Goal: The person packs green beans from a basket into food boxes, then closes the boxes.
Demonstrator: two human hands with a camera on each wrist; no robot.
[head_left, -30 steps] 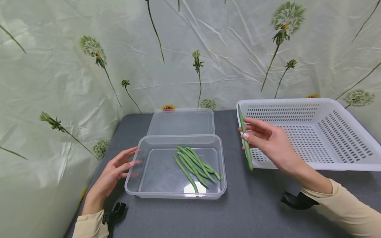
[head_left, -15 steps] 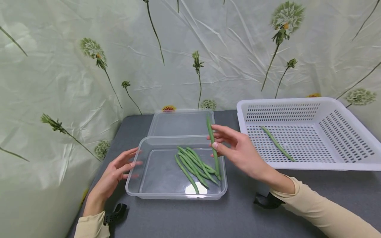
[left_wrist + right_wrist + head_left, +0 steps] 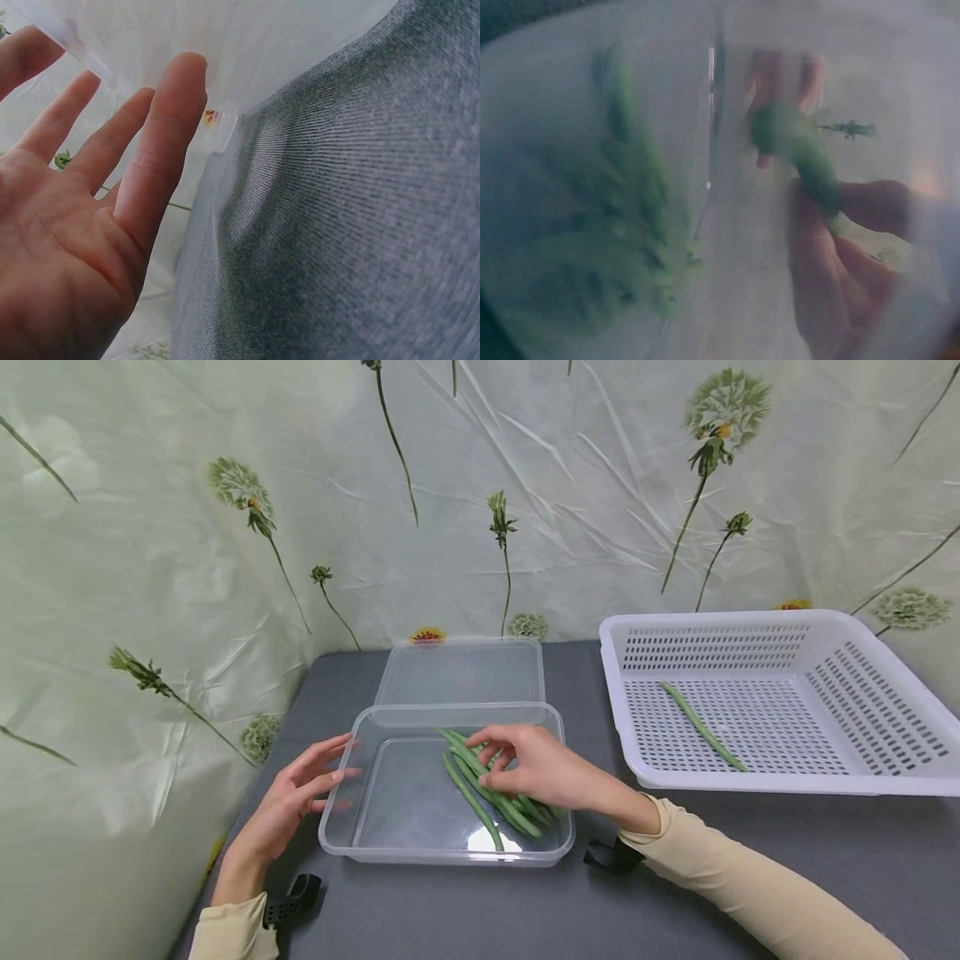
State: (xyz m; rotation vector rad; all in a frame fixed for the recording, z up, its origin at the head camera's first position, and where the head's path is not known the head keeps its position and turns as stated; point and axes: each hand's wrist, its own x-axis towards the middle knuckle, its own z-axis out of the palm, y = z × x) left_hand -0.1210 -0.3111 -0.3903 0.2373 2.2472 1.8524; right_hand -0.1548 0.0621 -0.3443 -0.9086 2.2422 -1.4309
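Note:
A clear plastic container (image 3: 397,852) on the table holds several green beans (image 3: 474,802) in its right half. My right hand (image 3: 536,768) is inside it, low over the beans. Through the cloudy container wall, the right wrist view shows a green bean (image 3: 810,161) pinched between thumb and finger; which bean this is in the head view is hard to tell. My left hand (image 3: 288,793) stands at the container's left wall, fingers fairly straight. In the left wrist view its fingertips (image 3: 184,75) lie at the wall, with nothing gripped.
A white perforated basket (image 3: 720,782) stands at the right with one green bean (image 3: 701,727) on its floor. Behind the container lies a clear lid (image 3: 465,670). The grey tabletop (image 3: 450,910) ends at a flower-printed curtain (image 3: 450,560).
My right hand has carried a green bean left from the basket's edge, down into the container. This uncovered the bean in the basket. My left hand has stayed at the container's wall.

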